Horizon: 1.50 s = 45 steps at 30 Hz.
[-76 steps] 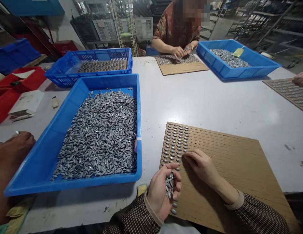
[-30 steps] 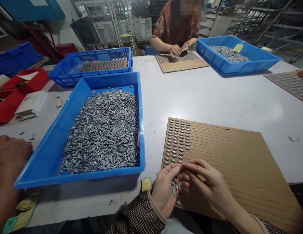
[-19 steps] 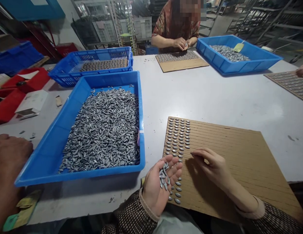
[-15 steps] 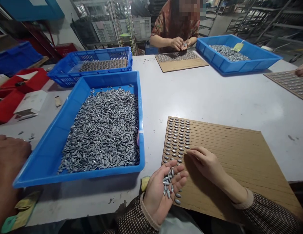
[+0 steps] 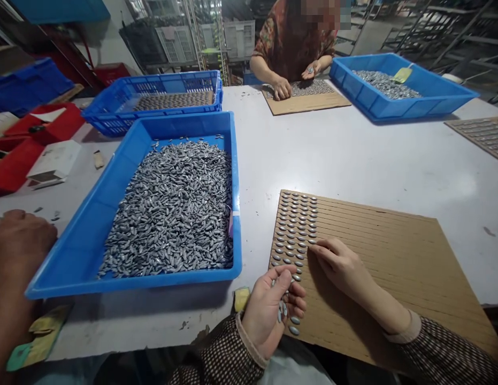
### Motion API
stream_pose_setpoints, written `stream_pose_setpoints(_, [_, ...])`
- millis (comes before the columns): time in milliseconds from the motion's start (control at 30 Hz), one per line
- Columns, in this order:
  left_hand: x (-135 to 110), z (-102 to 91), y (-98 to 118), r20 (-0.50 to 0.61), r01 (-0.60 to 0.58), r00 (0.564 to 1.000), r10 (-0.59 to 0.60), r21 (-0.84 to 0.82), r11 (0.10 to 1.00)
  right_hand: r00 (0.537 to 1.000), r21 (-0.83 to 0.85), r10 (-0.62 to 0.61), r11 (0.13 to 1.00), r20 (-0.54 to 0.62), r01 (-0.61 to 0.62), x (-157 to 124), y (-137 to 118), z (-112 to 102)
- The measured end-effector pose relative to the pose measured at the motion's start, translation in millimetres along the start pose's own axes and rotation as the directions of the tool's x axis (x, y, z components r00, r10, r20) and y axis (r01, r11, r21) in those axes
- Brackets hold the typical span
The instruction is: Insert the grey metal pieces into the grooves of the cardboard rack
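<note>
My left hand [image 5: 270, 307] is cupped palm up, thumb folded over several small grey spindle-shaped pieces [image 5: 282, 310]. It hovers at the left edge of a grooved cardboard sheet [image 5: 385, 267]. Similar pieces lie on that sheet in close columns along its left side. My right hand [image 5: 341, 267] is above the sheet, thumb and fingertips pinched on a grey spindle-shaped piece [image 5: 312, 242] at the lower end of the rightmost column. Its fingertips partly cover that piece. To the left, a blue tray [image 5: 236, 224] holds a large heap of these pieces.
Across the white table [image 5: 353, 155], a co-worker [image 5: 295, 48] handles pieces over another cardboard sheet [image 5: 313, 105] beside a blue tray [image 5: 401, 107]. A blue crate [image 5: 112, 115] stands behind my tray. Another person's hand [image 5: 22, 235] rests at the far left, near red bins [image 5: 60, 125].
My left thumb has folded inward over the pieces, and its fingers have curled. My right fingertips have come to a piece at the column's end. The co-worker's hands have moved apart.
</note>
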<state>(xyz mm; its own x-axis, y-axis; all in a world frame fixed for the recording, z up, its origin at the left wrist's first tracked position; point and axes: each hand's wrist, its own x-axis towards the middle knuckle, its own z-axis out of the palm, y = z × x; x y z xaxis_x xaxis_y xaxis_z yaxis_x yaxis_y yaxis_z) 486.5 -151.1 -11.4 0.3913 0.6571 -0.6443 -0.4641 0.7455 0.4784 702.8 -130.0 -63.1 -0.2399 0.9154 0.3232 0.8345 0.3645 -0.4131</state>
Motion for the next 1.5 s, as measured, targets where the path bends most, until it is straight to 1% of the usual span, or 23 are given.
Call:
stream_pose_setpoints(67, [1,0.3,-1,-0.002,-0.012,1.000,0.013,0.035,0.999,0.998,0.079,0.040,0.996,-0.042,-0.036,0,-8,-5])
stream_pose_setpoints(133, [3,0.1,-2,-0.001,-0.011,1.000,0.011,0.059,0.998,0.993,0.221,0.109,0.970,-0.045,-0.097,0,-22,-13])
stream_pose_setpoints(167, [4,-0.1,-3,0.006,-0.010,1.000,0.010,0.063,0.998,0.989,0.313,0.145,0.940,-0.013,-0.134,-1,-31,-17])
stream_pose_setpoints(233, [5,0.2,-5,0.023,-0.021,1.000,0.020,0.051,0.998,0.977,0.489,0.185,0.845,0.109,-0.215,-3,-50,-25])
stream_pose_setpoints(300, [6,1.7,-6,0.026,-0.040,0.999,0.039,0.027,0.999,0.958,0.593,0.186,0.754,0.220,-0.283,-6,-67,-30])
stream_pose_setpoints(367, [7,3.9,-7,0.013,-0.058,0.998,0.058,0.010,0.998,0.949,0.641,0.186,0.703,0.255,-0.310,-8,-78,-32])
stream_pose_setpoints(467, [8,7.5,-10,0.003,-0.076,0.997,0.076,0.002,0.997,0.961,0.669,0.181,0.691,0.208,-0.275,-10,-84,-30])
stream_pose_setpoints(533, [7,9.9,-9,0.013,-0.065,0.998,0.065,-0.013,0.998,0.957,0.681,0.207,0.673,0.204,-0.290,-11,-83,-29])
stream_pose_setpoints(567, [7,11.1,-7,0.017,-0.052,0.998,0.053,-0.030,0.998,0.944,0.696,0.240,0.638,0.227,-0.329,-11,-82,-28])
stream_pose_setpoints(600, [5,12.2,-4,0.016,-0.033,0.999,0.034,-0.052,0.998,0.922,0.716,0.287,0.584,0.259,-0.383,-12,-80,-28])
stream_pose_setpoints(667, [1,13.9,4,-0.007,0.013,1.000,-0.014,-0.108,0.994,0.864,0.743,0.398,0.467,0.309,-0.481,-14,-74,-26])
stream_pose_setpoints(700, [-2,14.1,9,-0.028,0.021,0.999,-0.025,-0.136,0.990,0.842,0.744,0.444,0.440,0.306,-0.502,-16,-70,-25])
stream_pose_setpoints(733, [-5,13.8,13,-0.056,0.010,0.998,-0.019,-0.161,0.987,0.835,0.737,0.477,0.454,0.273,-0.501,-17,-65,-24])
stream_pose_setpoints(767, [-7,13.0,17,-0.083,-0.017,0.997,0.002,-0.175,0.984,0.842,0.713,0.493,0.507,0.221,-0.484,-18,-58,-22])
stream_pose_setpoints(800, [-10,11.7,19,-0.110,-0.045,0.994,0.025,-0.179,0.983,0.862,0.672,0.481,0.586,0.162,-0.453,-19,-52,-21])
stream_pose_setpoints(833, [-12,10.2,20,-0.126,-0.058,0.991,0.036,-0.175,0.983,0.892,0.618,0.440,0.673,0.108,-0.406,-19,-45,-19])
stream_pose_setpoints(900, [-15,6.8,18,-0.135,-0.037,0.991,0.017,-0.149,0.988,0.950,0.483,0.311,0.830,0.016,-0.280,-18,-32,-15])
stream_pose_setpoints(933, [-16,5.3,16,-0.127,-0.019,0.992,0.001,-0.136,0.991,0.970,0.404,0.241,0.890,-0.025,-0.211,-17,-26,-13])
stream_pose_setpoints(1000, [-16,3.4,12,-0.111,-0.023,0.994,0.011,-0.114,0.993,0.990,0.244,0.112,0.966,-0.081,-0.090,-14,-17,-7])
stream_pose_setpoints(1100, [-14,1.9,7,-0.067,-0.057,0.996,0.052,-0.079,0.995,0.997,0.061,-0.014,0.998,-0.076,0.019,-11,-9,0])
stream_pose_setpoints(1233, [-11,-0.1,3,-0.030,-0.032,0.999,0.031,-0.035,0.999,0.995,-0.047,-0.092,0.995,-0.033,0.091,-10,-7,3])
stream_pose_setpoints(1367, [-7,-1.7,-3,-0.032,-0.030,0.999,0.030,0.014,0.999,0.995,-0.107,-0.103,0.989,-0.006,0.102,-11,-6,2])
stream_pose_setpoints(1500, [-3,-1.6,-7,-0.033,-0.016,0.999,0.018,0.059,0.998,0.996,-0.077,-0.084,0.993,0.006,0.084,-11,-3,4])
